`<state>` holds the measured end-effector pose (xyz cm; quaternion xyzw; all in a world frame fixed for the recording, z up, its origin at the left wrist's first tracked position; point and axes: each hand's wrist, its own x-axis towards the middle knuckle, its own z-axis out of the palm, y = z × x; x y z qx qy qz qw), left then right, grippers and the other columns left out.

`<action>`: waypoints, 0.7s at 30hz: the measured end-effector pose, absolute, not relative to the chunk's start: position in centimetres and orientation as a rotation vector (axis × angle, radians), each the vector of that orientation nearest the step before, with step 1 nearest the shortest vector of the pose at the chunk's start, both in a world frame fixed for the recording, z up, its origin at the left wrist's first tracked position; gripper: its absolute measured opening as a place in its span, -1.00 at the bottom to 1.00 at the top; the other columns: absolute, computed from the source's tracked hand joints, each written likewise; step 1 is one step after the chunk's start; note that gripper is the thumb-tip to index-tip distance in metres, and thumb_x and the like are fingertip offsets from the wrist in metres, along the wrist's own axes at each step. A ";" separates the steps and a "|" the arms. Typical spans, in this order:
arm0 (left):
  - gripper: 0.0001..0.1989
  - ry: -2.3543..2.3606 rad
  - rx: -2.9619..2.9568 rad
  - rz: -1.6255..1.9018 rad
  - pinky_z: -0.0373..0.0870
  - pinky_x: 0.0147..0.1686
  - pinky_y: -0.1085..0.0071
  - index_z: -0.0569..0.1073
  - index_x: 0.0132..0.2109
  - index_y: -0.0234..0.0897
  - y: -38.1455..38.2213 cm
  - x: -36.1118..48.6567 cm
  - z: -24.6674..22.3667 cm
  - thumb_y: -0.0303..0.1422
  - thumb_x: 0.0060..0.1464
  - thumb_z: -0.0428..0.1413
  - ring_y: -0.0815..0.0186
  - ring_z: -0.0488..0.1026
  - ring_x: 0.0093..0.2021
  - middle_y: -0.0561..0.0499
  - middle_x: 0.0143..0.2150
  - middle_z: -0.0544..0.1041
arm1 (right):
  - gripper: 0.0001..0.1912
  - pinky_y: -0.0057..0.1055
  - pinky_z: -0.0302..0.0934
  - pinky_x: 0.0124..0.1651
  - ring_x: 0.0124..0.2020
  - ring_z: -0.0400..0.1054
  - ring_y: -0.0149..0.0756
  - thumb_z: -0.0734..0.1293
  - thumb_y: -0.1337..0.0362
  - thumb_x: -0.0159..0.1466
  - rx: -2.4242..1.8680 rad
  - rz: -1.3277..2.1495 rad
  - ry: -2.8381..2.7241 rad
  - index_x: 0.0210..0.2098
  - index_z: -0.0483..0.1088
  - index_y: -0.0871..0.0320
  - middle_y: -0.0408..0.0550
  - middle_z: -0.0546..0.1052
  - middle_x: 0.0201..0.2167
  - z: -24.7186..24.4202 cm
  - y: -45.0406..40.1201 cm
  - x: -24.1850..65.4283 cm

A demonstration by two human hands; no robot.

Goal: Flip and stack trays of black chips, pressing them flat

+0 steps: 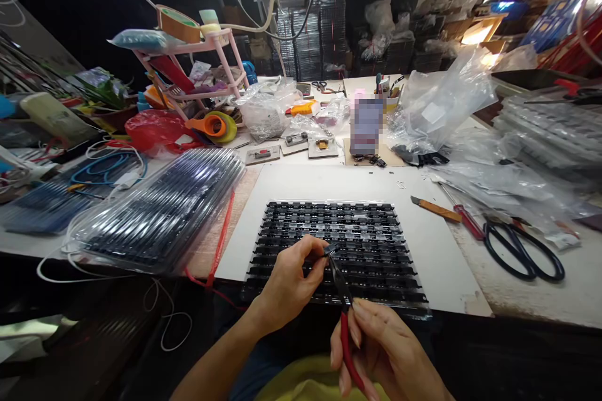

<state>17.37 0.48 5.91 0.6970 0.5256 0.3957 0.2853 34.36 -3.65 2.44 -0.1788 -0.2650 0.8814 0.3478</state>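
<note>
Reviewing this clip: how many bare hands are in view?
2. The left hand holds a small black piece above the tray; the right hand, nearer the camera, grips the red-handled pliers. I see no others.

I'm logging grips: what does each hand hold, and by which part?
The right hand holds red-handled pliers by the handles; the left hand pinches a small dark piece between thumb and fingertip, apparently at one end.

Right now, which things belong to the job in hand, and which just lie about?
In use: small black part in the left hand; red-handled pliers in right hand; filled plastic tray beneath.

Apparently lying about: black-handled scissors; red-handled screwdriver; red plastic bag.
</note>
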 end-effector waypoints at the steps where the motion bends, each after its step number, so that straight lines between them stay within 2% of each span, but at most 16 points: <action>1: -0.87 1.406 1.863 1.056 0.36 -0.32 0.50 0.35 -0.17 -0.22 0.5 17.4 5.9 -0.49 0.12 0.01 0.42 0.41 -0.33 0.07 -0.29 0.45 | -0.63 -0.67 -0.02 -0.77 -0.69 0.35 -0.43 0.15 0.10 0.35 -0.461 2.285 -0.688 -0.49 0.18 0.21 0.05 0.49 -0.51 2.4 -3.6 34.4; 5: -0.87 1.398 1.859 1.057 0.36 -0.29 0.50 0.35 -0.18 -0.22 0.4 17.4 5.9 -0.50 0.12 0.01 0.42 0.41 -0.31 0.07 -0.28 0.46 | -0.63 -0.67 -0.06 -0.77 -0.72 0.33 -0.45 0.15 0.11 0.36 -0.440 2.287 -0.693 -0.49 0.19 0.22 0.05 0.49 -0.51 2.7 -3.6 34.4; 12: -0.87 1.402 1.889 1.062 0.35 -0.30 0.51 0.35 -0.18 -0.23 0.4 17.3 5.9 -0.51 0.12 0.01 0.43 0.41 -0.32 0.07 -0.29 0.45 | -0.65 -0.67 -0.10 -0.79 -0.65 0.39 -0.36 0.11 0.15 0.37 -0.499 2.278 -0.697 -0.49 0.16 0.20 0.09 0.50 -0.50 3.3 -3.6 34.5; 16: -0.88 1.417 1.890 1.060 0.35 -0.30 0.50 0.34 -0.19 -0.24 0.4 17.4 6.0 -0.51 0.12 0.00 0.42 0.41 -0.33 0.07 -0.31 0.45 | -0.65 -0.66 -0.14 -0.76 -0.68 0.34 -0.43 0.12 0.15 0.37 -0.578 2.260 -0.710 -0.49 0.15 0.20 0.06 0.48 -0.52 3.6 -3.6 34.4; 21: -0.92 1.448 1.921 1.097 0.33 -0.31 0.49 0.29 -0.29 -0.25 0.3 17.8 5.7 -0.52 0.12 -0.01 0.40 0.42 -0.30 0.03 -0.25 0.48 | -0.64 -0.66 -0.18 -0.72 -0.71 0.27 -0.52 0.16 0.11 0.35 -0.679 2.212 -0.752 -0.50 0.13 0.20 -0.06 0.42 -0.59 3.6 -3.8 34.2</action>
